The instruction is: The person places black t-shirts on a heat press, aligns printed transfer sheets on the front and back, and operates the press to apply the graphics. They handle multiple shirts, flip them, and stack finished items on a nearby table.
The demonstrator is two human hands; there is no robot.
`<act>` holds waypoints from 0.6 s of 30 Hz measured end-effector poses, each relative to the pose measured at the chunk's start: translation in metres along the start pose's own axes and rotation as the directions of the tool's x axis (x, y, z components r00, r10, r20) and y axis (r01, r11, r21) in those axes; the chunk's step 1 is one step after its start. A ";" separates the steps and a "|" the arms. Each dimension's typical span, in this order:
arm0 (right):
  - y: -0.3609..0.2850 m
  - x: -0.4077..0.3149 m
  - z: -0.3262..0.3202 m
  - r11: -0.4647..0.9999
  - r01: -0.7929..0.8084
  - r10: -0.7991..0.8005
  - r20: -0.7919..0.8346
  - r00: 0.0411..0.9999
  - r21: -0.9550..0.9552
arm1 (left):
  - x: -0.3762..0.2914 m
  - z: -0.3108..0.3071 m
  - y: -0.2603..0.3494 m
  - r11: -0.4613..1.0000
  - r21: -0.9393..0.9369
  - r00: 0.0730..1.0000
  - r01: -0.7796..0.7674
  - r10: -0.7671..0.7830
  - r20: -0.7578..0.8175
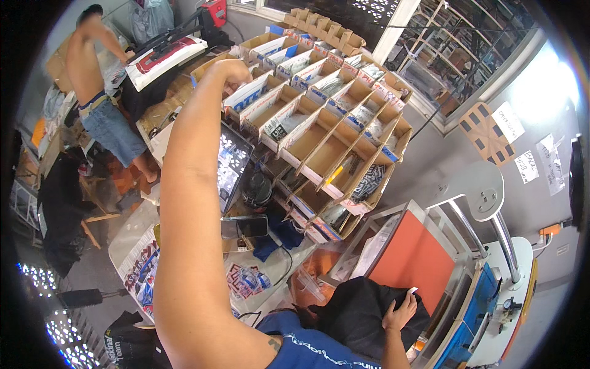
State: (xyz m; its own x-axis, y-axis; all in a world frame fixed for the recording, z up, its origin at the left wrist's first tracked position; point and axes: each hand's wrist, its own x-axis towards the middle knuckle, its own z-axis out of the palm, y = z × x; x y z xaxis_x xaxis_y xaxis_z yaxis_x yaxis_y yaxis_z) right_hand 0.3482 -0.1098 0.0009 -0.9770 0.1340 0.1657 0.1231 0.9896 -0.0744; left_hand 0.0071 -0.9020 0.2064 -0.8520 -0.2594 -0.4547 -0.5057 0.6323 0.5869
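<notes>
My left hand point(236, 74) reaches out to the far left part of a cardboard compartment rack point(322, 157). Its fingers bend down into one compartment, and the walls hide their tips, so whether they hold anything does not show. Several of the compartments contain small plastic-wrapped or printed pieces. Low on the right, my right hand point(400, 313) grips a piece of black cloth point(355, 306) bunched against my body. A small white piece point(413, 290) sticks up by its fingers. Behind the cloth is the orange-red pad point(415, 258) of a press.
A white press machine point(507, 249) stands at right. The table bears a tablet point(233, 161), a phone point(253, 226), a black round container point(258, 189) and printed transfers point(249, 279). A yellow tool point(335, 175) lies in the rack. Another person point(87, 69) works at a second press point(168, 57).
</notes>
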 end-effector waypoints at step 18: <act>0.000 -0.001 0.000 1.000 0.014 -0.014 -0.031 0.999 0.019 | -0.017 0.004 -0.017 0.941 0.278 0.695 -0.191 0.330 -0.638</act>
State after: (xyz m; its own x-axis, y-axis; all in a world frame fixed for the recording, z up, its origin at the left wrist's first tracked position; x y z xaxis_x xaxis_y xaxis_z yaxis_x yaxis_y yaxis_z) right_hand 0.3489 -0.1095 0.0010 -0.9727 0.1221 0.1975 0.1059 0.9902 -0.0905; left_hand 0.0309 -0.9058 0.2016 -0.8457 -0.4378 0.3051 -0.2753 0.8477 0.4534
